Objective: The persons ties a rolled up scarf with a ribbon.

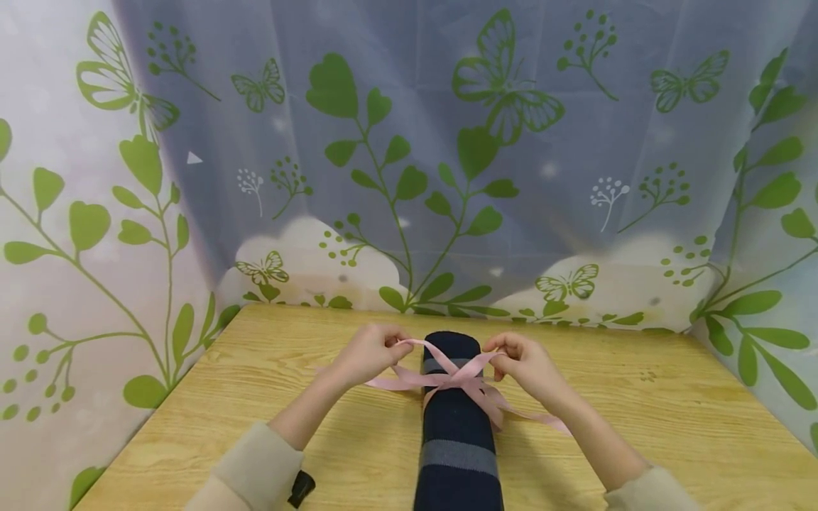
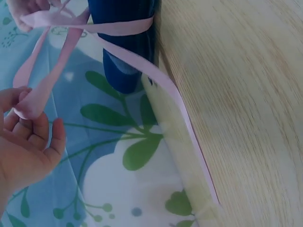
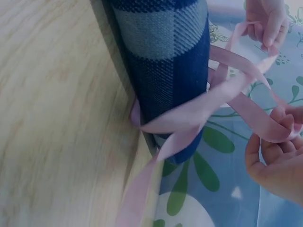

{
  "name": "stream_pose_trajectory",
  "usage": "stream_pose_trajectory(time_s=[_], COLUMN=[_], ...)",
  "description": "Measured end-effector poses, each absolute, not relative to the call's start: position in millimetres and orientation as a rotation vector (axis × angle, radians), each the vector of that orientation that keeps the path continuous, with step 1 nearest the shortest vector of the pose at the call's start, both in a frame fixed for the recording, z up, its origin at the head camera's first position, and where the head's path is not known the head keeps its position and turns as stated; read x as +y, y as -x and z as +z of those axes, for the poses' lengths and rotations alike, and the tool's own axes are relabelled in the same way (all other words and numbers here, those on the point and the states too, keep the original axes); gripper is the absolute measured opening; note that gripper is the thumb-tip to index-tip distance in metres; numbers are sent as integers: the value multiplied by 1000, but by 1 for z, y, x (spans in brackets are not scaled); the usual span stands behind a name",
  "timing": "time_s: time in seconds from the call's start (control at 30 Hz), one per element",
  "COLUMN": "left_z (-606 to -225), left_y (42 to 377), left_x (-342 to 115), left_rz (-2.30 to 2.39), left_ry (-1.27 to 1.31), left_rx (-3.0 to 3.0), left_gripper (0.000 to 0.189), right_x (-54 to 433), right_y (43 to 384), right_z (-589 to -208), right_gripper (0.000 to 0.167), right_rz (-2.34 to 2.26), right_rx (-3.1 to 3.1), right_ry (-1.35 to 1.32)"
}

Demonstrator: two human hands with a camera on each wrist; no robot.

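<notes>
A rolled dark navy cloth with grey stripes (image 1: 456,426) lies lengthwise on the table, with a pink ribbon (image 1: 460,376) wrapped round it and crossed on top. On the left side my left hand (image 1: 372,353) pinches a loop of the ribbon between thumb and fingers. Opposite it, my right hand (image 1: 525,362) pinches another looped part of the ribbon, just right of the roll. Loose ribbon ends trail out to both sides. The left wrist view shows the left hand (image 2: 31,137) with the folded ribbon at its fingertips. How the ribbon crosses beneath the roll is hidden.
The wooden table (image 1: 613,397) reaches back to a curtain (image 1: 409,177) printed with green leaves and butterflies, which also covers both sides. A small black object (image 1: 302,488) sits near the left sleeve (image 1: 258,465) at the front.
</notes>
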State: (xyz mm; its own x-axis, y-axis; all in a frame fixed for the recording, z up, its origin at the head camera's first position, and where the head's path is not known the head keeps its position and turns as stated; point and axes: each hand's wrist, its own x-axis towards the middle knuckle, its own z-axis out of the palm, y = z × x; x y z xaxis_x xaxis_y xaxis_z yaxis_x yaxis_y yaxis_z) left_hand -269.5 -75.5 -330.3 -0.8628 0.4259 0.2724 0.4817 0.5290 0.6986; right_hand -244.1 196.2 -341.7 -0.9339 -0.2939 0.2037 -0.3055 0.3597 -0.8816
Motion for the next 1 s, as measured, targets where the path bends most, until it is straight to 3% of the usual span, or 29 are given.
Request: stream_pose_trajectory(time_s=[0.27,0.6,1.0], left_z=[-328,-329,-329], left_y=[274,279,283], left_x=[-90,-105,-124], left_rz=[-1310,-1405,-1402], left_ry=[860,977,922], left_rx=[-2721,-2739,-2770], left_gripper=[13,16,17], right_x=[209,225,245], right_y=[245,242,241], right_z=[-337,-331,-325], right_gripper=[17,24,23], right_rz=[1529,1535,1413], right_rx=[-2702,-2755,-2831], right_ry=[-698,-648,-581])
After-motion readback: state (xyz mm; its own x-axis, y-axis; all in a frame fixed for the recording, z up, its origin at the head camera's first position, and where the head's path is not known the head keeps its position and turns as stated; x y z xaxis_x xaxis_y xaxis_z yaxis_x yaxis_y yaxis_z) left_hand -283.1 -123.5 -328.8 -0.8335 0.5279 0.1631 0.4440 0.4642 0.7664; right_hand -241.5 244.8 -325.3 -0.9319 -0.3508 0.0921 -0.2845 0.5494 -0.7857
